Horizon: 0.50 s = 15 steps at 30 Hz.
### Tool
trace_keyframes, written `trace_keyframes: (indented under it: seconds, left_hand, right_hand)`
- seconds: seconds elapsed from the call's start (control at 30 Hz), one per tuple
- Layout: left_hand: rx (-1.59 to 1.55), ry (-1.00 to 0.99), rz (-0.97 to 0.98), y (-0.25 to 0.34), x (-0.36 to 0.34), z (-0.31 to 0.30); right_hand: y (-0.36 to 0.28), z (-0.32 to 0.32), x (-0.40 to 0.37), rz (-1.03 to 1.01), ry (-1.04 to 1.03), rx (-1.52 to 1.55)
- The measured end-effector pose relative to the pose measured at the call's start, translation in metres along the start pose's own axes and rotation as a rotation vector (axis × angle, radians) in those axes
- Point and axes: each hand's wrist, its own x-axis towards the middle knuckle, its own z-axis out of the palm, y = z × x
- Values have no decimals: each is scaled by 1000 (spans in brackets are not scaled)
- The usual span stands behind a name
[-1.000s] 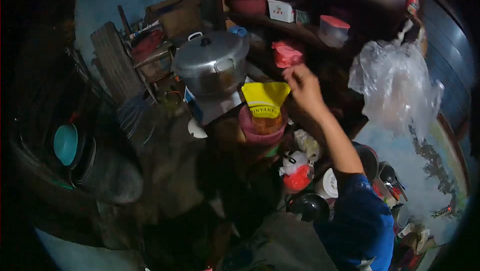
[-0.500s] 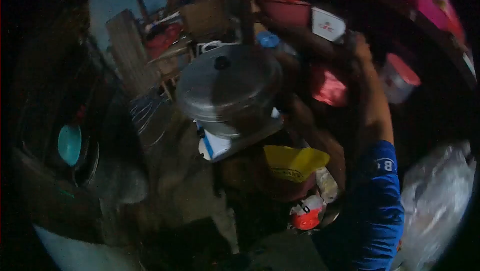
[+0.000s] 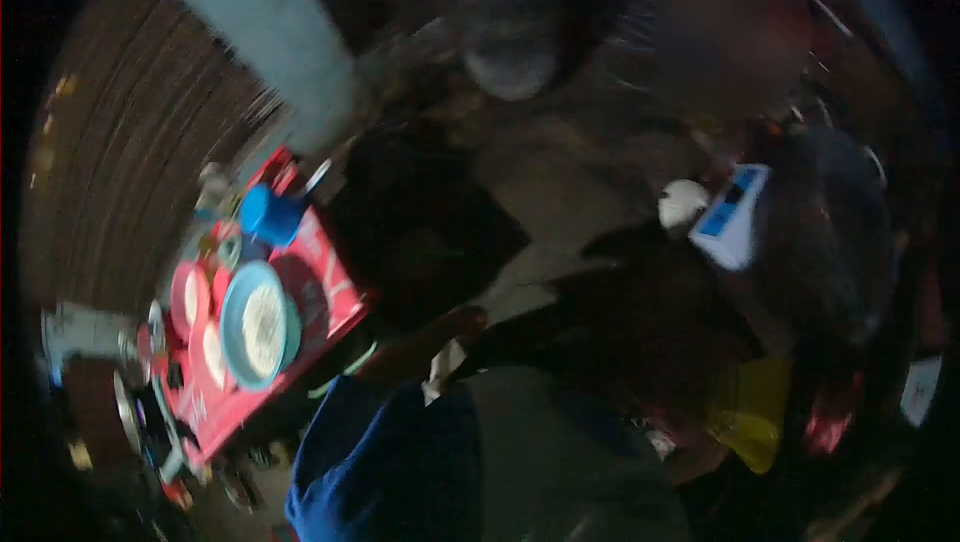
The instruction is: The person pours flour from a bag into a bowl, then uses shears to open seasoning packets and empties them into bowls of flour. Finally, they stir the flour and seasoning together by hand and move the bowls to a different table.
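My left hand (image 3: 465, 322) is a dark blur ahead of the blue sleeve (image 3: 370, 462), low in the middle of the head view. A pale whitish piece (image 3: 443, 367) shows just below it; I cannot tell whether the fingers hold it. To its left stands a table with a red-pink cover (image 3: 335, 292). On that table are a light-blue basin (image 3: 262, 327) with white contents, pink bowls (image 3: 190, 297) with pale contents, and a blue mug (image 3: 272, 214). My right hand is out of view.
At the right, a large metal pot (image 3: 835, 232) rests over a white-and-blue box-like base (image 3: 735, 217). A yellow bag or sheet (image 3: 755, 407) lies below it. A dark container (image 3: 510, 27) stands at the far top, and a pale blue post (image 3: 260, 32) at the upper left.
The view has swung left, bringing in the covered table and moving the pot to the right edge. My right arm, reaching toward the white box before, has left view; my left arm appears.
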Motion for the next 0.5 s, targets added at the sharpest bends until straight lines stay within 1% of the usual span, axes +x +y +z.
trace_keyframes:
  seconds: [0.1, 0.17, 0.2, 0.27, 0.3, 0.37, 0.4, 0.47, 0.5]
  left_hand:
    - [-33, -133, -60, 42, -14, -13]
    - [-84, -224, -89, 64, -14, -40]
    - [-96, -212, -100, 63, -23, -38]
    - [-251, 73, 139, 52, -51, -35]
    - [-259, 81, 134, 47, -66, -41]
    - [-354, -28, 28, 51, -98, -73]
    - [-409, -80, -27, 55, -115, -89]
    - [-525, -193, -140, 54, -153, -101]
    - [-535, -178, -146, 45, -174, -103]
  right_hand:
    - [-40, -22, -24, -65, 36, 34]
    - [-73, -50, -57, -103, 81, 80]
    - [-94, -65, -73, -133, 106, 116]
    - [-149, -94, -116, -212, 150, 221]
    - [-181, -110, -140, -264, 163, 278]
    - [-252, -140, -191, -393, 178, 431]
    - [-298, -159, -225, -482, 176, 516]
    - [-390, -198, -295, -688, 151, 671]
    - [-444, -219, -335, -820, 122, 756]
